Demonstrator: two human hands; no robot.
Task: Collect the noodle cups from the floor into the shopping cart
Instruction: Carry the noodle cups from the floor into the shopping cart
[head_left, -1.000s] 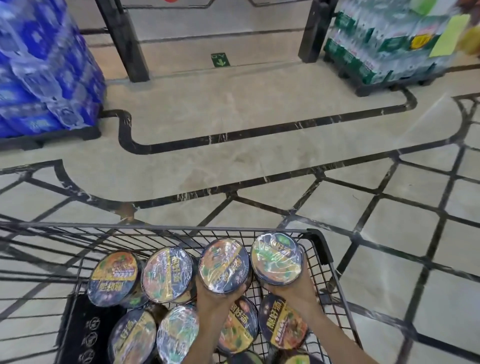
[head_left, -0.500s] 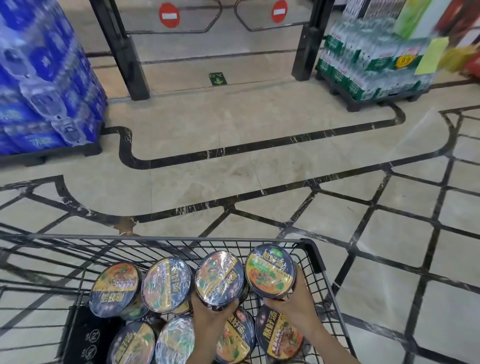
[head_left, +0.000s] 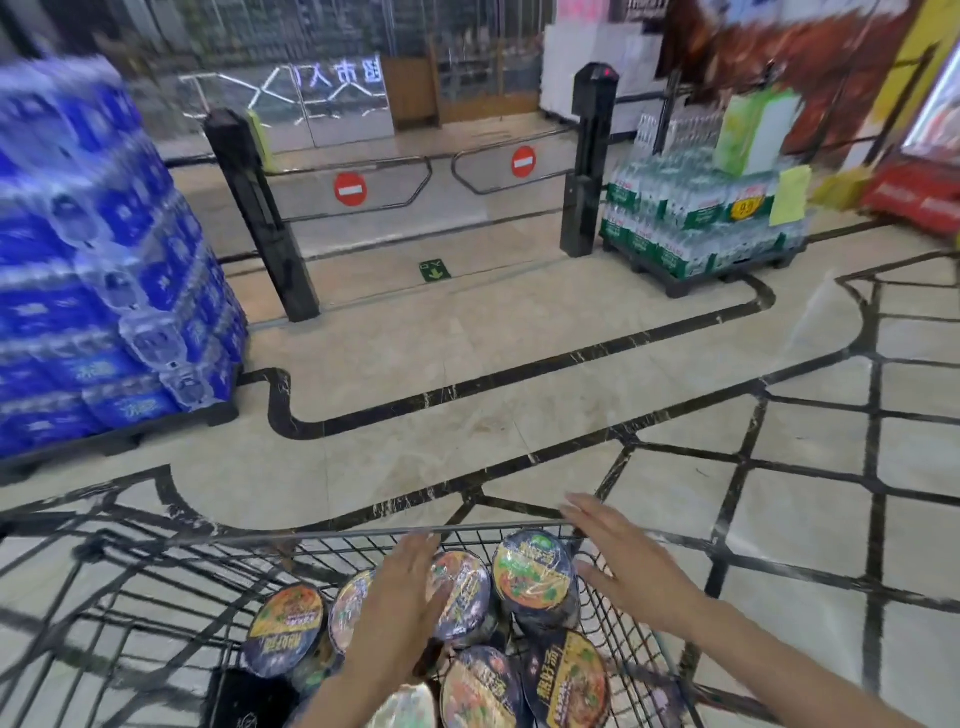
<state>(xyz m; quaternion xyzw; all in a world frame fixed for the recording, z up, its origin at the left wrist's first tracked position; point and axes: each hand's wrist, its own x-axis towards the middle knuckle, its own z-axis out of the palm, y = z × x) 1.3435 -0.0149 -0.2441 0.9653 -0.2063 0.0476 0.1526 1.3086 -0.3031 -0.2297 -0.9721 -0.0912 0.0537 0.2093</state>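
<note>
**Resting hands over a loaded cart**

Standing by the cart (head_left: 363, 535): wire basket, lower centre of view, its front rim running left to right just ahead of both hands.

Noodle cups (head_left: 535, 569): all those in view sit inside the basket, lids up or tilted toward the person. Back row of four along the front wall; more cups lie nearer the person, partly cut off by the bottom edge. No cup visible on the floor (head_left: 467, 364).

Left hand (head_left: 400, 597): fingers straight and together, palm down, lying across the second and third cups of the back row. Touching the lids or just above them, cannot tell. Grip slack, nothing pinched.

Right hand (head_left: 623, 561): fingers straight and slightly spread, thumb apart, at the right front corner of the basket, just beside the rightmost cup of the back row. Fingertips reach over the rim. Grip spread, holding nothing.

Surroundings: beige floor tiles with black inlay lines. Stack of blue bottle packs (head_left: 93, 270) on a pallet at far left, blurred. Swing gate (head_left: 426, 182) with two red no-entry signs between black posts, centre back. Green-labelled bottle packs (head_left: 691, 218) on a pallet at right of the gate, with a yellow price tag. Green arrow sticker (head_left: 434, 270) on the floor before the gate.
</note>
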